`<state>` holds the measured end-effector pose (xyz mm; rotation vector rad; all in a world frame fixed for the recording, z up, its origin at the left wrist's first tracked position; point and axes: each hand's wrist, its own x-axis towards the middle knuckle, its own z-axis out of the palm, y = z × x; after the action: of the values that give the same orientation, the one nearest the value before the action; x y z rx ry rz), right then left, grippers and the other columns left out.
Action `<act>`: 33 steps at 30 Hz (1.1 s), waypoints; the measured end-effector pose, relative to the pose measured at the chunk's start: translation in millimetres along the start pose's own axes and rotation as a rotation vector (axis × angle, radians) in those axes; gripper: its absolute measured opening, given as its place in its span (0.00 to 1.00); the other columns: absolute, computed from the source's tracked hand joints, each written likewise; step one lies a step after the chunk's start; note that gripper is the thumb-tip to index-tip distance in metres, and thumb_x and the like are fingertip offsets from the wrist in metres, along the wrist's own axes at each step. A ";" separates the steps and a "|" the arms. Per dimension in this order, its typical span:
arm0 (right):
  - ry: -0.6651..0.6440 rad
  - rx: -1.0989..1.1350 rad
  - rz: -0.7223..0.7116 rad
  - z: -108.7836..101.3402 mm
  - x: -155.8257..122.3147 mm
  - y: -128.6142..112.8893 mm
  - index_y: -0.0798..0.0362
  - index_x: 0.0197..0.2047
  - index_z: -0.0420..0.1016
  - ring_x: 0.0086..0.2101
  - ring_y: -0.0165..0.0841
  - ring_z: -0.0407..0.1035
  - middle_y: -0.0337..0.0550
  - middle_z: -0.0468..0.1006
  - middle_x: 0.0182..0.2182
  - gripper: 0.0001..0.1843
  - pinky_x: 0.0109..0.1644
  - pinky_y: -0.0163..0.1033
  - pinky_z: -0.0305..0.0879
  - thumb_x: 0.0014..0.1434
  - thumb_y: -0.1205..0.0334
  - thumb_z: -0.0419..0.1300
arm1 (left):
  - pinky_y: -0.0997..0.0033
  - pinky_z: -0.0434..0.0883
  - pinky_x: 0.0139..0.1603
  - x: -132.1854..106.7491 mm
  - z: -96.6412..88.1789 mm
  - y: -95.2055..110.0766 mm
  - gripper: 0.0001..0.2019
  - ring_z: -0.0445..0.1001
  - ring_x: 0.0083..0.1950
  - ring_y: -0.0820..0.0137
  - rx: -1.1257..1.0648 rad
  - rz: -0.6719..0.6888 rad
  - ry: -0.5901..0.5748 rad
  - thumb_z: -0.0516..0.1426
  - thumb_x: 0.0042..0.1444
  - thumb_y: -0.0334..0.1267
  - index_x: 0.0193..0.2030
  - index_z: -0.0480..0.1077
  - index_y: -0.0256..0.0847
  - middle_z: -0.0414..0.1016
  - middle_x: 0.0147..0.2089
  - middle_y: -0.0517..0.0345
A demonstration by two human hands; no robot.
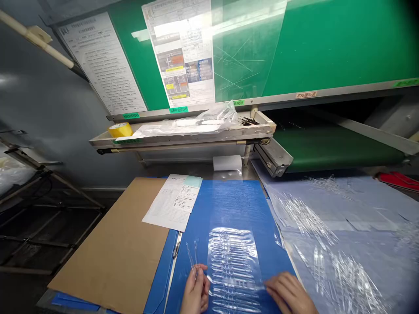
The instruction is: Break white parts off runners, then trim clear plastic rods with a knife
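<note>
Blue plastic board [229, 205] flat on the bench as a backing, likely for contrast under see-through parts. On it, toward the near edge, a clear strip [234, 261] with rows of small transparent pieces, laid lengthwise away from the body. Pinned at its near right edge by the right hand [290, 294]: fingers loosely spread and resting on the film, gripping nothing, seemingly just to stop any sliding. Just left of the strip, the left hand [196, 294], fingertips closed in a fine pinch around two slim clear pieces [192, 255], held up and slightly apart with tips pointing away, probably to keep them off the board and easy to see. Touching the strip's left edge or only beside it: hard to tell.

Under the board's left side, a brown cardboard sheet [121, 244]. Across both, a printed form [173, 200], within a glance. Below the form, a metal pen-like thing [177, 244] along the board's edge. To the right, a loose heap of clear parts [327, 244] spread over a pale sheet, near the right hand. Behind, a shelf [183, 138] with a yellow tape roll [120, 129] and a plastic bag [203, 122], a green conveyor belt [327, 148], and instruction sheets [181, 52] posted at eye level.
</note>
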<state>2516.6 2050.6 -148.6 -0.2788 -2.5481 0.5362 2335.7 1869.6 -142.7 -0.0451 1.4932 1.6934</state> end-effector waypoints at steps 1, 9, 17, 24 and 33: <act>0.033 -0.028 0.020 0.3 7.0 8.6 0.48 0.36 0.72 0.31 0.34 0.71 0.42 0.77 0.27 0.08 0.34 0.38 0.68 0.61 0.63 0.51 | 0.81 0.39 0.13 3.1 1.5 1.6 0.30 0.42 0.12 0.87 0.011 0.002 -0.001 0.58 0.36 0.65 0.35 0.63 0.40 0.60 0.17 0.71; 0.010 -0.107 0.061 23.1 71.8 56.7 0.53 0.35 0.72 0.32 0.35 0.66 0.44 0.75 0.29 0.14 0.36 0.41 0.59 0.64 0.61 0.47 | 0.78 0.41 0.15 30.8 6.9 17.7 0.32 0.43 0.14 0.84 0.138 0.064 0.093 0.59 0.34 0.64 0.34 0.71 0.34 0.56 0.18 0.70; -0.090 -0.112 -0.001 39.6 98.5 60.8 0.53 0.34 0.73 0.31 0.34 0.64 0.44 0.73 0.28 0.18 0.36 0.40 0.55 0.66 0.62 0.44 | 0.76 0.52 0.20 40.7 5.4 37.1 0.26 0.56 0.21 0.77 0.257 0.108 0.203 0.58 0.41 0.60 0.30 0.74 0.35 0.63 0.22 0.62; -0.109 -0.139 0.003 43.5 100.9 62.4 0.53 0.33 0.72 0.31 0.34 0.63 0.44 0.72 0.27 0.20 0.35 0.40 0.53 0.67 0.62 0.42 | 0.75 0.53 0.21 49.1 4.7 39.1 0.30 0.55 0.21 0.78 0.316 0.103 0.185 0.57 0.40 0.61 0.38 0.74 0.33 0.61 0.24 0.63; -0.109 -0.149 0.007 43.3 104.6 61.2 0.53 0.33 0.72 0.31 0.34 0.64 0.44 0.73 0.27 0.20 0.35 0.39 0.54 0.67 0.62 0.41 | 0.74 0.53 0.22 55.9 7.4 38.6 0.33 0.54 0.21 0.78 0.370 0.095 0.105 0.55 0.42 0.63 0.41 0.72 0.31 0.62 0.26 0.62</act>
<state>2411.0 2122.9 -162.3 -0.3199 -2.6986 0.3739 2280.6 1910.0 -139.9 0.1394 1.8923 1.4805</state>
